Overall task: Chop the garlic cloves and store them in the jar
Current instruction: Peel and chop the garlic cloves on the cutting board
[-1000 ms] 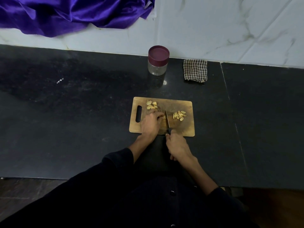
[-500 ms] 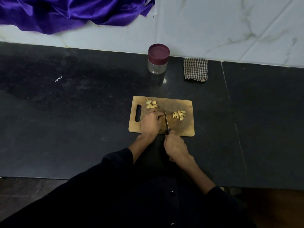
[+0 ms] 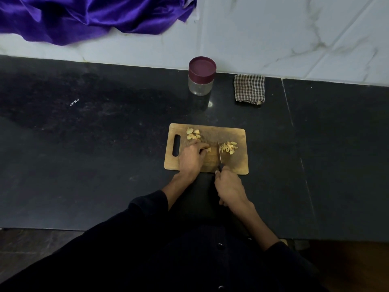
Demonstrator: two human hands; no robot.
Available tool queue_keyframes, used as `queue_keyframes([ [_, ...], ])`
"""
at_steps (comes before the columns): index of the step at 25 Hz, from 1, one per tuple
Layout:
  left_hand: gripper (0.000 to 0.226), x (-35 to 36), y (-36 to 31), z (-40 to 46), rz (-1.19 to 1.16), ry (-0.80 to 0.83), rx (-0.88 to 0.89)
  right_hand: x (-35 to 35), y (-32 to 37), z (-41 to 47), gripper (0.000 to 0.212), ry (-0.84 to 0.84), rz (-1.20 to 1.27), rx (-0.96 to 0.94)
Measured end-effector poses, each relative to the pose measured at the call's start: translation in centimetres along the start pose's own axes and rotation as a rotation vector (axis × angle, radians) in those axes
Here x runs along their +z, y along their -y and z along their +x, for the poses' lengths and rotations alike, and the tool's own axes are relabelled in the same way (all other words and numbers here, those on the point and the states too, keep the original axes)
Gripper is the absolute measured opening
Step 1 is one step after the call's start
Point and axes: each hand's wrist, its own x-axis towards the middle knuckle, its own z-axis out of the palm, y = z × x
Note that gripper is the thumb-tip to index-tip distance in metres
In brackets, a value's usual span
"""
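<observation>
A wooden cutting board lies on the black counter. Whole garlic cloves sit at its far left, and a pile of chopped garlic lies at its right. My left hand rests on the board and pinches a garlic clove at its fingertips. My right hand grips the dark handle of a knife, whose blade stands between the held clove and the chopped pile. A clear jar with a maroon lid on stands at the back by the wall.
A folded checked cloth lies right of the jar. Purple satin fabric hangs over the white marble wall at the upper left. The black counter stretches wide to both sides; its front edge runs just before my body.
The knife blade has shifted right, away from my left fingertips and up against the chopped pile. The clove's end now shows at my left fingertips.
</observation>
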Motion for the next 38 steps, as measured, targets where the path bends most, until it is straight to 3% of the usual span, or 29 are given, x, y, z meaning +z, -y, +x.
queue_keyframes([
  [13,0.02,0.2,-0.1,-0.1,0.003,-0.034,-0.01,1.0,1.1,0.6,0.024,0.021,-0.086,-0.087],
  [25,0.018,-0.2,-0.6,-0.4,0.036,-0.033,0.0,1.7,0.6,0.4,0.027,0.081,-0.042,-0.022],
  [31,0.017,-0.1,-0.3,-0.4,0.014,-0.036,-0.002,0.5,-0.7,0.0,0.028,0.028,0.02,0.042],
  [38,0.023,-0.3,-0.1,-0.7,-0.011,-0.011,0.019,0.8,0.8,0.1,0.027,0.041,-0.009,-0.086],
])
